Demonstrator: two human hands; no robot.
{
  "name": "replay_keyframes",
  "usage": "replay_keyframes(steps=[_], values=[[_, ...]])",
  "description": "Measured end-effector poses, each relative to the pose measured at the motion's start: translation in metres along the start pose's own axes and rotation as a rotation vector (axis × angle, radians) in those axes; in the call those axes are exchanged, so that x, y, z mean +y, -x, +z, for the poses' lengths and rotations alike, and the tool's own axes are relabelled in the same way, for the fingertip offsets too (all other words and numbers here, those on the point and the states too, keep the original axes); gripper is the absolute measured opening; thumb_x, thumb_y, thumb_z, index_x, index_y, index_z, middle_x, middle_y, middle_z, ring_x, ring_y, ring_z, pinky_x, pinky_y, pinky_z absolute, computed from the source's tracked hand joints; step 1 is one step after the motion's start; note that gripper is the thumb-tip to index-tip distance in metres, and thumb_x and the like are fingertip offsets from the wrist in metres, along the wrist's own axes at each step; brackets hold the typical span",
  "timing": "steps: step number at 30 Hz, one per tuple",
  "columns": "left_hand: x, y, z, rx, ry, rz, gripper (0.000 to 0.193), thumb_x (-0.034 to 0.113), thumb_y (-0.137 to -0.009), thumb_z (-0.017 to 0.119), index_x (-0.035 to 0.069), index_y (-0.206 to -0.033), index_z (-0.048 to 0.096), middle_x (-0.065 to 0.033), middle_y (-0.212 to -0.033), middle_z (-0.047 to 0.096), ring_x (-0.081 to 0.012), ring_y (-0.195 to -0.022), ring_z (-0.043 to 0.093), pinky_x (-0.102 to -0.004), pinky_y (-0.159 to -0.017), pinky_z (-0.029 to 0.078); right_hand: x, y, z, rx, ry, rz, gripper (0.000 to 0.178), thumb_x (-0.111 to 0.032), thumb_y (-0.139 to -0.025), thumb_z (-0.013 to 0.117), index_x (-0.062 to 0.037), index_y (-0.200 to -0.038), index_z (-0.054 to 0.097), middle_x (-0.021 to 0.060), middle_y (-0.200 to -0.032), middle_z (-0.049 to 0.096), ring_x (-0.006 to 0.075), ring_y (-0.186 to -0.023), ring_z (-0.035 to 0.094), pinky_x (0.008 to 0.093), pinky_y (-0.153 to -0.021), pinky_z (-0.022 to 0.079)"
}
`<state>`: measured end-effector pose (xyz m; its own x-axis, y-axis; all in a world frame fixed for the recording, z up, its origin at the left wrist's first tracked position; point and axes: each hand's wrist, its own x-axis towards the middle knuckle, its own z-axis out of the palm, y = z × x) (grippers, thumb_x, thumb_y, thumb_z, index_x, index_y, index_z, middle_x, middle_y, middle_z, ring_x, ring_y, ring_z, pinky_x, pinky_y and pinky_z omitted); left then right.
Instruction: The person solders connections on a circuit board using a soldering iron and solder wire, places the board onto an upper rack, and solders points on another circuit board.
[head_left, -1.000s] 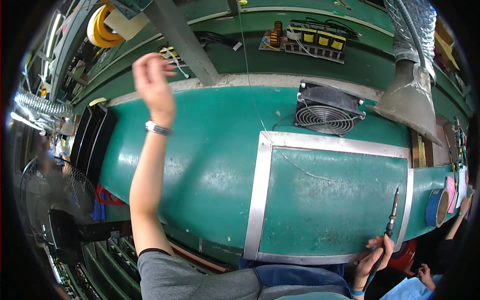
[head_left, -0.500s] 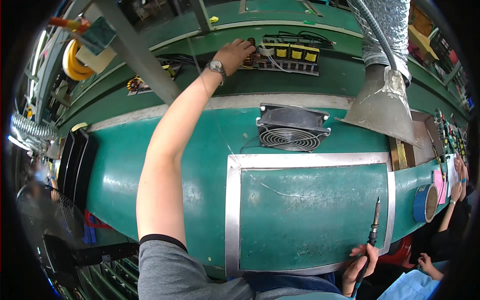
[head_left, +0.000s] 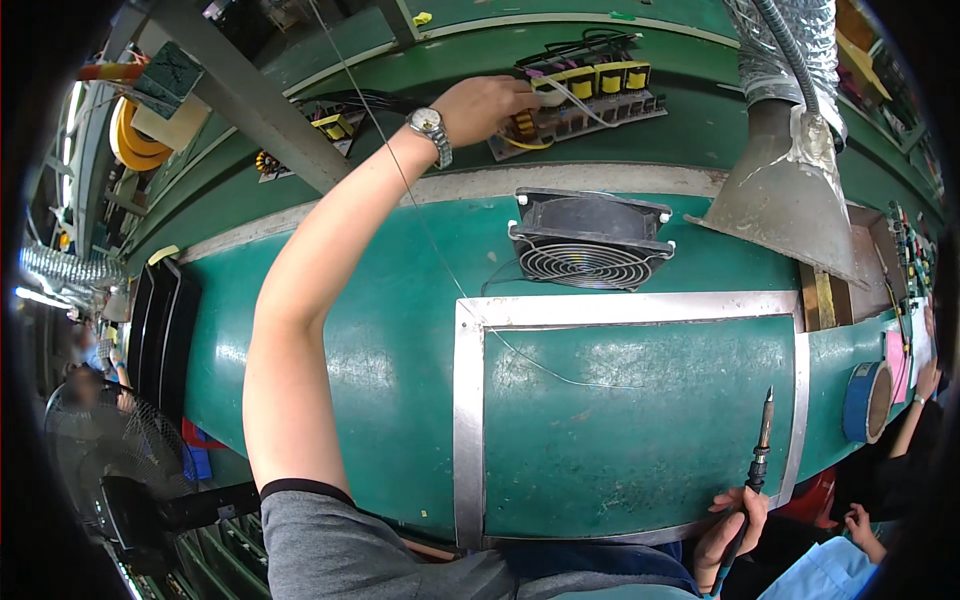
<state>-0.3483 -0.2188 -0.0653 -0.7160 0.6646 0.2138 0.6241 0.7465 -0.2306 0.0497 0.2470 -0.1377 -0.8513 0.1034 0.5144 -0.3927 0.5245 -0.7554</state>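
My left hand (head_left: 488, 108), with a watch on its wrist, reaches to the far side of the bench. Its fingers are closed on the left end of a circuit board (head_left: 590, 118), by a copper-wound coil (head_left: 522, 125). The board carries a row of yellow-wrapped transformers (head_left: 608, 79) and loose white and black wires, and lies at a slant on the green far strip. Low on the right, my right hand (head_left: 738, 520) is wrapped round the handle of a soldering iron (head_left: 762, 450), its tip pointing up and away. My fingertips on the board are partly hidden.
A black fan with a wire guard (head_left: 590, 240) stands mid-bench behind a metal frame (head_left: 468, 420). Solder wire (head_left: 540, 372) hangs across. An extractor hood (head_left: 785, 200) comes down at right, near blue tape (head_left: 866, 402). A grey post (head_left: 260, 100) rises at left. Co-workers' hands show at far right.
The circuit board has swung round, its right end now farther away and its left end nearer, with my left hand on it. The view has shifted slightly. My right hand still holds the soldering iron.
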Motion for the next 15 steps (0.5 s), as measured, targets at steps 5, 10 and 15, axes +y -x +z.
replay_keyframes(steps=[5, 10, 15], values=[[-0.015, 0.000, 0.013, 0.086, -0.004, -0.073, 0.047, 0.002, -0.078, 0.067, 0.012, -0.123, 0.058, -0.0058, -0.131, 0.056, -0.0280, -0.121, 0.053, -0.0393, -0.097, 0.050, -0.001, -0.001, 0.000, -0.002, 0.005, 0.019, 0.034, -0.026, -0.101, 0.047, 0.0003, -0.120, 0.052, 0.0135, -0.090, 0.057, 0.0181, -0.068, 0.057, 0.0258, -0.055, 0.047], [-0.020, -0.011, 0.031, -0.006, -0.099, -0.020, 0.042, 0.006, -0.083, 0.064, 0.013, -0.124, 0.054, -0.0037, -0.128, 0.055, -0.0267, -0.121, 0.052, -0.0377, -0.098, 0.051, -0.002, -0.002, 0.000, -0.003, 0.027, 0.023, 0.033, -0.026, -0.100, 0.048, 0.0008, -0.119, 0.053, 0.0135, -0.090, 0.058, 0.0177, -0.067, 0.058, 0.0256, -0.056, 0.047], [-0.024, -0.015, 0.006, -0.029, -0.242, 0.057, 0.033, 0.010, -0.085, 0.063, 0.012, -0.117, 0.054, -0.0013, -0.120, 0.057, -0.0262, -0.116, 0.053, -0.0355, -0.092, 0.054, -0.001, -0.002, -0.001, 0.001, -0.005, 0.017, 0.032, -0.023, -0.100, 0.047, 0.0009, -0.119, 0.055, 0.0136, -0.091, 0.058, 0.0169, -0.068, 0.057, 0.0256, -0.057, 0.046]])
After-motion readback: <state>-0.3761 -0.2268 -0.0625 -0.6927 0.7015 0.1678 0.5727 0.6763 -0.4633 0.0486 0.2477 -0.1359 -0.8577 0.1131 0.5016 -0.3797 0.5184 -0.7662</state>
